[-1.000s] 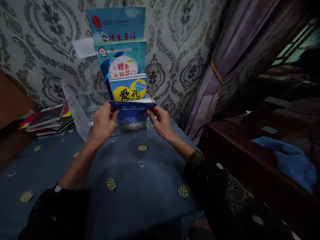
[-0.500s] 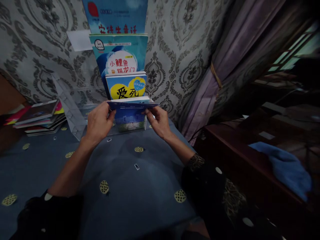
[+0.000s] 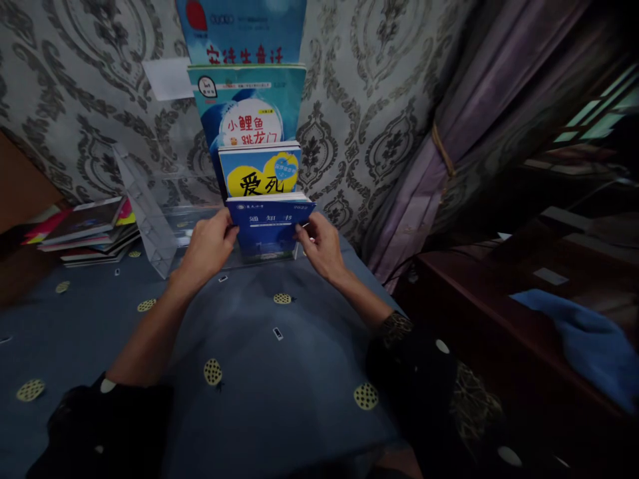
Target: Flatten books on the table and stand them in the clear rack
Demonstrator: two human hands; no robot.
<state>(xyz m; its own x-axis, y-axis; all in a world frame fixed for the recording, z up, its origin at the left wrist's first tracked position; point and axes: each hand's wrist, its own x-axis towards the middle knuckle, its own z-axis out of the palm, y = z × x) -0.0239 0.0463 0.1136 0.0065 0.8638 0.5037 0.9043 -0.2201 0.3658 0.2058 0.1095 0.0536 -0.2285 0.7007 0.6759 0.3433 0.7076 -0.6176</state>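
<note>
1. My left grip (image 3: 212, 241) is narrow, pinching the 9 o'clock edge of the blue booklet (image 3: 267, 228) between thumb and fingers.
2. My right grip (image 3: 322, 246) is narrow too, at the booklet's 3 o'clock edge, thumb in front and fingers curled out of sight behind.
3. The booklet is at 12 o'clock from me, upright with its cover facing me, at the front of the clear stand (image 3: 144, 219). I hold both edges, I judge, so it remains level and its cover shows; whether its foot rests fully in the stand I cannot tell.
4. The clear stand, on the desk (image 3: 244, 406), bears books in rising steps. Beyond the booklet, towards 12 o'clock, come the yellow-and-blue book (image 3: 259, 176), the teal book (image 3: 252, 100) and, highest, the tall blue book (image 3: 244, 30). The stepping presumably lets each title show above the one in front.
5. At the stand's 9 o'clock side, its tiers bear no books that I can make out.
6. A pile of books (image 3: 90, 233) lies flat at 10 o'clock, just beside the stand, its edges uneven.
</note>
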